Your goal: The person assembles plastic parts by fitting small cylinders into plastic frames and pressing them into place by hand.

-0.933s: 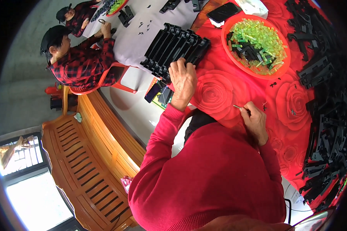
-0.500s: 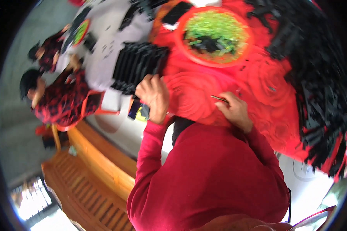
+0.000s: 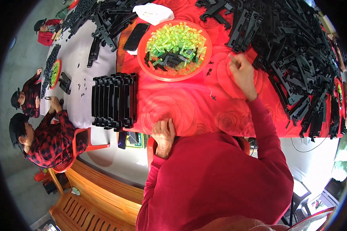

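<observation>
My left hand [image 3: 164, 135] rests at the near edge of the red rose-patterned tablecloth [image 3: 204, 115], fingers loosely bent and holding nothing visible. My right hand [image 3: 243, 75] reaches forward over the cloth towards a large heap of long black plastic parts [image 3: 287, 50]. Its fingers are curled closed, and what they may hold is hidden. Ahead between the hands stands an orange-red basin [image 3: 174, 77] of small yellow-green clear pieces [image 3: 173, 36], with black pieces [image 3: 171, 59] at its near side. To the left, a neat row of similar long black parts [image 3: 113, 101] sits together.
A black phone [image 3: 136, 37] and a white crumpled bag [image 3: 154, 14] lie behind the basin. More black parts [image 3: 104, 29] lie far left on a pale cloth [image 3: 86, 77]. A co-worker in a checked shirt [image 3: 50, 142] sits left, near a wooden bench [image 3: 88, 208].
My right hand has moved forward and right, towards the heap; the thin dark stick it held no longer shows. My left hand has left the black row for the table edge. The view has shifted.
</observation>
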The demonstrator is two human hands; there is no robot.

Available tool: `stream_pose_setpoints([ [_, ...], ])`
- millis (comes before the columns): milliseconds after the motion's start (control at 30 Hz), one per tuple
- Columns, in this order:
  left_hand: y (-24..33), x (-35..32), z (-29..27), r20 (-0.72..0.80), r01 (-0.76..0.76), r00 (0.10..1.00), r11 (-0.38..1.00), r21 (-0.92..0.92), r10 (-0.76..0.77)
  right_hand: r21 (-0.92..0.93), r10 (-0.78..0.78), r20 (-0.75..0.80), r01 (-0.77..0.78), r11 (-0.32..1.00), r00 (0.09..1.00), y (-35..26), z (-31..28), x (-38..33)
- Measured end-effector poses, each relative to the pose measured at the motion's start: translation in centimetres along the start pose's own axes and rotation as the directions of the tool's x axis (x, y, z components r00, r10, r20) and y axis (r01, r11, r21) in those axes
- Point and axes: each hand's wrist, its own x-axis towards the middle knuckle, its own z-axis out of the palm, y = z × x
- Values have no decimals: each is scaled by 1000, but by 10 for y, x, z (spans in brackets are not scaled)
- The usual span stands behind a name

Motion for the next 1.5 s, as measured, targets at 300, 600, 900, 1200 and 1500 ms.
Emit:
stream_pose_setpoints([
  [300, -1, -3, 6, -89, -51, 995, 998, 24, 52, -583, 130, -196, -222, 781, 972, 12, 10, 156],
  [600, 2, -3, 2, -98, -15, 995, 998, -65, 9, -466, 140, -217, -228, 855, 966, 39, -1, 160],
  [900, 2, 2, -1, -117, -38, 993, 992, -120, 24, 69, 93, -329, -75, 995, 940, 76, -24, 160],
  [1200, 15, 37, -55, -121, 131, 973, 903, -408, -196, 206, -420, 348, 369, 906, 838, -111, -12, -13],
  [1500, -5, 48, -80, 72, 96, 994, 977, -192, -84, 173, -840, 527, 952, 252, 127, -102, 67, -83],
])
